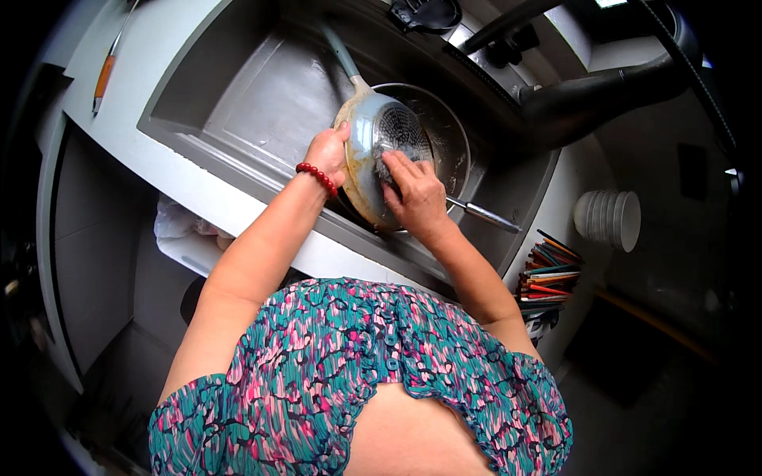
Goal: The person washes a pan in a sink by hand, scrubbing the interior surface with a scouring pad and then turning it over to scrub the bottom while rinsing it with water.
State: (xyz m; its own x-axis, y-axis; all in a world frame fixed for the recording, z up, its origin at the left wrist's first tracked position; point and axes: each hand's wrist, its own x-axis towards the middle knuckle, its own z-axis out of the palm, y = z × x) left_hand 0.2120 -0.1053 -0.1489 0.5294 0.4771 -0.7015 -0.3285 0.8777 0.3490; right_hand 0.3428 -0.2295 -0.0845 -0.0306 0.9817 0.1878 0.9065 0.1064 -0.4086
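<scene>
A light-blue frying pan (362, 131) is tilted over the sink, its underside toward me and its grey-blue handle pointing away to the far left. Brownish stains mark its side and rim. My left hand (327, 155), with a red bead bracelet at the wrist, grips the pan's near left edge. Against the dark patterned disc of the pan's base, my right hand (414, 190) presses with bent fingers. A grey, shiny scourer (384, 168) shows partly under those fingers; most of it is hidden. Beneath lies a larger metal pan (456, 143), its steel handle pointing right.
The dark sink (246, 103) surrounds the pans, with a black faucet (508, 24) behind it. On the white counter (151, 59) at left lies an orange-handled tool (104, 79). Several chopsticks (552, 270) and stacked white bowls (609, 220) stand at right.
</scene>
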